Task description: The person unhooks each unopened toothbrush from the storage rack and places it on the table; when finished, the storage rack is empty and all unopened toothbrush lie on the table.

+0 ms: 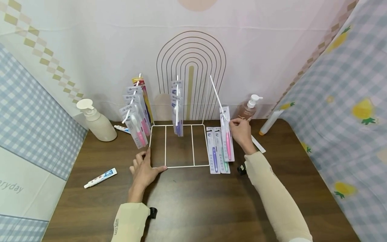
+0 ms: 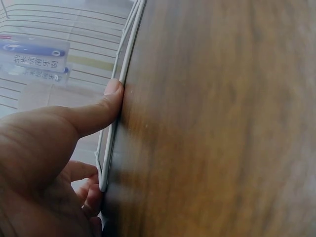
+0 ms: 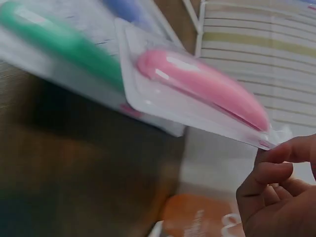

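A white wire display rack stands on the table. My left hand grips its front left corner, thumb on the front bar, bent fingers by the side bar. My right hand pinches the edge of a pink toothbrush in a clear pack, by the tip of the rack's right arm. Whether that pack hangs on the arm is hard to tell. Beneath it lie a packed purple toothbrush and a packed green toothbrush, the latter partly covered.
Packed toothbrushes hang on the left arm and middle arm. A pump bottle stands left, an amber pump bottle behind my right hand. Toothpaste tubes lie left; a white tube stands right.
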Motion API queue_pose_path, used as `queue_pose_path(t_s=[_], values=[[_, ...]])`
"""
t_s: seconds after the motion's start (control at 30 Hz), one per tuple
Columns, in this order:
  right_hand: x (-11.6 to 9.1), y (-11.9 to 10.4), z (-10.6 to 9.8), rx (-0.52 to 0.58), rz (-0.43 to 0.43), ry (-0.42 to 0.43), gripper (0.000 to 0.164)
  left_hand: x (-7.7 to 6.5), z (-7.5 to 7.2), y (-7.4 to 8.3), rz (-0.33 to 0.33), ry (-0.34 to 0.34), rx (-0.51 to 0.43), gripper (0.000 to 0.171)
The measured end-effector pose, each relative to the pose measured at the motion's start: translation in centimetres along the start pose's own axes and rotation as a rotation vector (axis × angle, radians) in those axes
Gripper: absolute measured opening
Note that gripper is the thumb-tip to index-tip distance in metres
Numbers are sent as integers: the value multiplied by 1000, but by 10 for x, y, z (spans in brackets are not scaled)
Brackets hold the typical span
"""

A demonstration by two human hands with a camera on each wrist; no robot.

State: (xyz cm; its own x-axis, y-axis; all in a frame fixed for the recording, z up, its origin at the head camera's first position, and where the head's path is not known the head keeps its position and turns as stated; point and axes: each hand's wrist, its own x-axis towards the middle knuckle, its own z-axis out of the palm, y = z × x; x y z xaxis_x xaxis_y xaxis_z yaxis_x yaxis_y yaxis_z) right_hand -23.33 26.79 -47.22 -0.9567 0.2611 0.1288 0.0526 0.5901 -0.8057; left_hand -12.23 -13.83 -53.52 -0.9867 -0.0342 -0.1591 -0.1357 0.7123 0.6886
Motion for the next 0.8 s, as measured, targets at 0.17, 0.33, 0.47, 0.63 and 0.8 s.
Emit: queue_pose_path(t_s=[0.17,0.33,0.47,0.63,0.8], values=[[1,39,6,-43,104,-56,36,1,0,0,0,-5,13,118],[28,114,27,-123,159,-91,34,1,-1,1,-4,-7,16,118],[25,132,32,-118,211,-99,35,-1,0,2,-8,-6,13,118],[16,133,34,-103,248,-105,34,-2,0,2,0,1,11,118],[5,130,36,-134,259,-113,34,0,1,1,2,9,25,118]])
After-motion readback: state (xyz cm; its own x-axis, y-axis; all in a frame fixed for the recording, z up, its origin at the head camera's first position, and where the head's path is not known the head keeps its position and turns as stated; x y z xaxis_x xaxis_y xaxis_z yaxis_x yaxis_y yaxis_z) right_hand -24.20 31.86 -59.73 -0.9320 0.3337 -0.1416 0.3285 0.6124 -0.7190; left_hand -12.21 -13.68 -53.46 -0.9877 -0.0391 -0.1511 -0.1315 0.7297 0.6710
